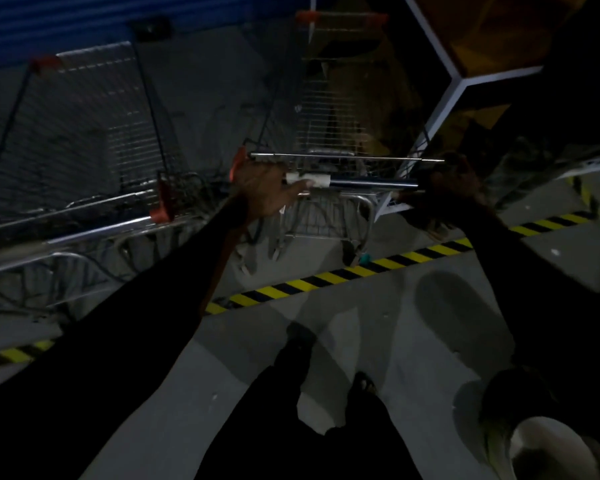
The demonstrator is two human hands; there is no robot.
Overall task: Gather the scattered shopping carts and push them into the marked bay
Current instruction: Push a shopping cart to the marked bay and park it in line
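A wire shopping cart [329, 109] with orange corner caps stands straight ahead in dim light, past a yellow-and-black striped floor line [329, 277]. My left hand [265, 188] grips the left end of its dark handle bar [374, 183], beside a white wrap on the bar. Curled round the bar's right end is my right hand [456, 185], in deep shadow. A second wire cart [84, 133] stands to the left, also beyond the striped line, close to the first.
A blue corrugated wall [118, 19] runs behind the carts. A white-framed yellow panel [465, 74] rises at the right next to the cart. Grey concrete floor [378, 341] lies under my legs and feet. A pale rounded object [548, 445] sits at the lower right.
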